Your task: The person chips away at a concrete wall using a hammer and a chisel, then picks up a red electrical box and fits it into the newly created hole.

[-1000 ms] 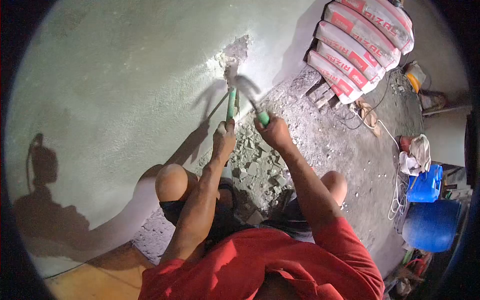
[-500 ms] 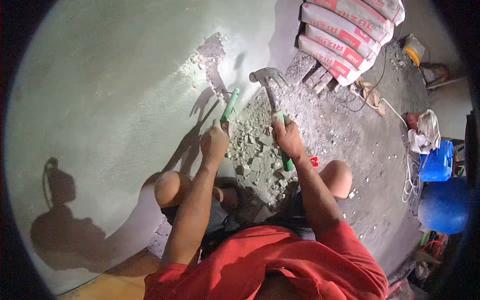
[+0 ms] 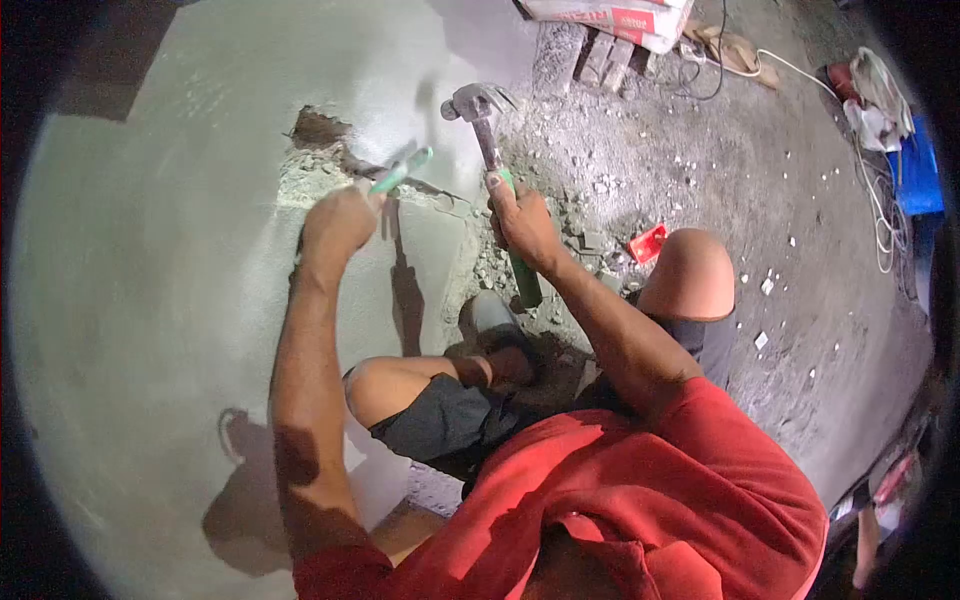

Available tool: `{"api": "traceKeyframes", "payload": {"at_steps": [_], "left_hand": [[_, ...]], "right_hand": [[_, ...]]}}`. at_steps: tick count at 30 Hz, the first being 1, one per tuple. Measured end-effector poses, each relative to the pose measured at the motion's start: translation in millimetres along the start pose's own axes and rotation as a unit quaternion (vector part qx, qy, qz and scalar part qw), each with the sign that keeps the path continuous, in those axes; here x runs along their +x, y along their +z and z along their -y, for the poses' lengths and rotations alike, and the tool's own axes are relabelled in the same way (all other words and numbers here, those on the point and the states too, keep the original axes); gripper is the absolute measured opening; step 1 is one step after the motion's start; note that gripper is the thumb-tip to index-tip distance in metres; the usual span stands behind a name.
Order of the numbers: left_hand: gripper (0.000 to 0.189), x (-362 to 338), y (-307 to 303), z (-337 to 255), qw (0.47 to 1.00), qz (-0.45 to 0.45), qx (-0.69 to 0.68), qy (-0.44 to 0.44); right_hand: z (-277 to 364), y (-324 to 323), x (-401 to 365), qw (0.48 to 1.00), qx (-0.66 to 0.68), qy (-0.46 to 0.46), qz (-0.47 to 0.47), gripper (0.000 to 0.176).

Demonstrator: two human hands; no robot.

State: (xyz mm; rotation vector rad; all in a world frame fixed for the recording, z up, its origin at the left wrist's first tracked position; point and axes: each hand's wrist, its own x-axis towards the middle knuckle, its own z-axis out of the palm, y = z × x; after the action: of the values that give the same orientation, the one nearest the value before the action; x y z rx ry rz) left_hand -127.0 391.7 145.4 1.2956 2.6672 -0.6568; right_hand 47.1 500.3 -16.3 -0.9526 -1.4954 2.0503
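Left grip (image 3: 338,232), upper left, closed round green tool (image 3: 402,171) near broken wall hole (image 3: 318,129). Right grip (image 3: 526,228), upper centre, closed round claw hammer (image 3: 486,143), head toward top.

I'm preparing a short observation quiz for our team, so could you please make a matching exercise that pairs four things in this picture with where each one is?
Things:
1. Hammer
2. Green tool
3. Red box
4. Sack

Places:
A. On the floor, near the right knee
B. In the right hand
C. At the top edge of the picture
D. In the left hand

Right pairs: 1-B, 2-D, 3-A, 4-C.
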Motion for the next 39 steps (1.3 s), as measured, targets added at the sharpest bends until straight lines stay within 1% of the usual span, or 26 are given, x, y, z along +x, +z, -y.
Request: {"api": "traceKeyframes", "payload": {"at_steps": [1, 2, 3, 5, 6, 8, 11, 13, 15, 16, 18, 19, 21, 22, 23, 25, 26, 27, 29, 30, 31, 33, 36, 37, 38, 39], "left_hand": [[0.044, -3, -18, -7, 0.999, 0.002, -0.047, -0.023], [0.041, 1, -19, -5, 1.000, 0.010, -0.011, 0.000], [0.041, 6, -18, -3, 1.000, 0.011, -0.010, -0.002], [0.040, 15, -14, 0, 0.995, 0.032, 0.031, 0.085], [0.040, 19, -9, 3, 0.995, 0.032, 0.032, 0.085], [0.034, 26, 2, 6, 0.993, -0.035, 0.056, 0.102], [0.036, 29, 10, 5, 0.993, -0.057, 0.044, 0.094], [0.035, 29, 12, 4, 0.993, -0.053, 0.048, 0.093], [0.034, 30, 12, 0, 0.993, -0.048, 0.053, 0.093], [0.033, 32, 9, -4, 0.995, -0.035, 0.051, 0.075], [0.031, 38, 5, -6, 0.997, -0.023, 0.049, 0.055], [0.031, 43, 6, -5, 0.996, -0.031, 0.055, 0.065], [0.030, 45, 10, -3, 0.995, -0.035, 0.062, 0.072], [0.030, 45, 12, -2, 0.994, -0.045, 0.064, 0.083], [0.030, 45, 12, -2, 0.992, -0.057, 0.066, 0.095], [0.031, 44, 11, -3, 0.993, -0.043, 0.070, 0.080], [0.032, 42, 12, -4, 0.995, -0.029, 0.070, 0.064], [0.032, 40, 13, -4, 0.995, -0.030, 0.067, 0.063], [0.033, 33, 17, 0, 0.990, -0.042, 0.088, 0.102], [0.033, 26, 18, 0, 0.991, -0.037, 0.086, 0.100], [0.033, 20, 14, 0, 0.992, -0.038, 0.074, 0.094], [0.034, 17, 11, 2, 0.993, -0.045, 0.064, 0.085], [0.035, 15, 27, 10, 0.993, -0.042, 0.078, 0.079], [0.036, 11, 33, 10, 0.991, -0.068, 0.077, 0.089], [0.036, 14, 37, 11, 0.987, -0.096, 0.074, 0.102], [0.036, 14, 37, 9, 0.987, -0.098, 0.071, 0.103]], "right_hand": [[-5, 0, 3, 0.999, 0.032, 0.002, 0.008, 0.051], [2, -3, -3, 0.998, 0.051, 0.020, 0.013, 0.051], [-2, -4, -2, 0.998, 0.052, 0.021, 0.015, 0.051], [-10, -7, -1, 0.999, 0.031, 0.024, 0.004, 0.050], [-12, -9, -1, 0.999, 0.026, 0.027, 0.004, 0.050], [-16, -12, -2, 0.999, 0.025, 0.035, 0.007, 0.050], [-24, -15, 1, 0.999, 0.030, 0.041, 0.008, 0.051], [-22, -15, 1, 0.999, 0.037, 0.038, 0.010, 0.051], [-20, -9, 0, 0.998, 0.048, 0.029, -0.012, 0.050], [-20, -4, -1, 0.998, 0.049, 0.029, -0.012, 0.050], [-20, 16, -5, 0.993, 0.111, 0.014, -0.049, 0.047], [-24, 28, -7, 0.982, 0.182, 0.032, -0.040, 0.044], [-47, 58, -5, 0.981, 0.177, 0.034, -0.071, 0.042], [-51, 67, -7, 0.976, 0.205, 0.070, -0.022, 0.043], [-52, 65, -1, 0.976, 0.206, 0.070, -0.022, 0.043], [-40, 52, 13, 0.984, 0.106, 0.129, 0.058, 0.045], [-31, 42, 13, 0.990, 0.077, 0.107, 0.049, 0.046], [-18, 35, 11, 0.990, 0.075, 0.107, 0.049, 0.046], [0, 25, 7, 0.994, 0.104, 0.014, -0.013, 0.047], [11, 20, 2, 0.991, 0.131, -0.021, -0.027, 0.045], [8, 24, -3, 0.991, 0.132, -0.018, -0.026, 0.045], [0, 36, -11, 0.980, 0.152, -0.076, -0.105, 0.040], [-73, 64, 0, 0.992, -0.047, -0.089, -0.070, 0.052], [-66, 56, -2, 0.994, 0.005, 0.099, 0.047, 0.055], [-59, 47, 1, 0.995, 0.006, 0.095, 0.040, 0.055], [-38, 35, 0, 0.997, 0.008, 0.078, 0.027, 0.057]]}}
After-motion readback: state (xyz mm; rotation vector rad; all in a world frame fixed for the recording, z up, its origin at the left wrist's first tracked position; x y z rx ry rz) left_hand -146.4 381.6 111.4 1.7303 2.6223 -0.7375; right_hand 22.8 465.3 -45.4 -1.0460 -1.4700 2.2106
